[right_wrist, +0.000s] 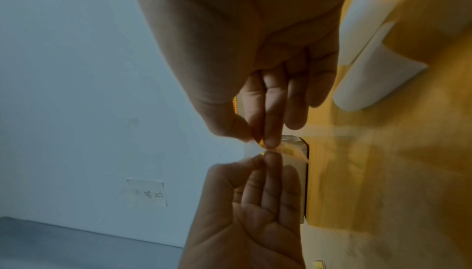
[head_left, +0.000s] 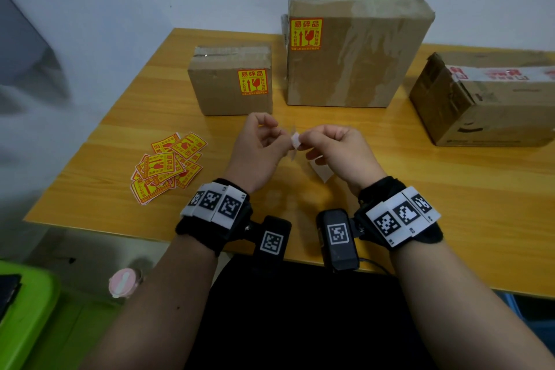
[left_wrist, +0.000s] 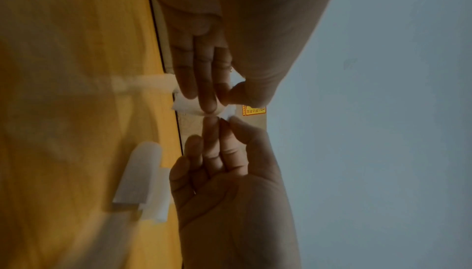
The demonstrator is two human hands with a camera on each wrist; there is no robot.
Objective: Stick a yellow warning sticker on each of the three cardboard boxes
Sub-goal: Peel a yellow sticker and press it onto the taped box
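My left hand point(head_left: 279, 134) and right hand point(head_left: 306, 137) meet above the table's middle. Both pinch one small sticker point(head_left: 295, 141), whose white side faces me. In the left wrist view, the left hand point(left_wrist: 222, 101) and right hand point(left_wrist: 222, 121) hold this sticker point(left_wrist: 185, 106) by thumb and fingertips. A small cardboard box point(head_left: 219, 90) carries a yellow warning sticker point(head_left: 253, 82). The tall box point(head_left: 360, 54) carries another point(head_left: 305, 34). The right box point(head_left: 486, 111) shows red-and-white tape and no yellow sticker on the faces I see.
A loose pile of yellow stickers point(head_left: 168, 165) lies at the left of the orange table point(head_left: 450, 189). Curled white backing papers point(head_left: 322, 173) lie under my right hand. A green bin point(head_left: 24, 309) and a pink round object point(head_left: 124, 282) sit below the table's front edge.
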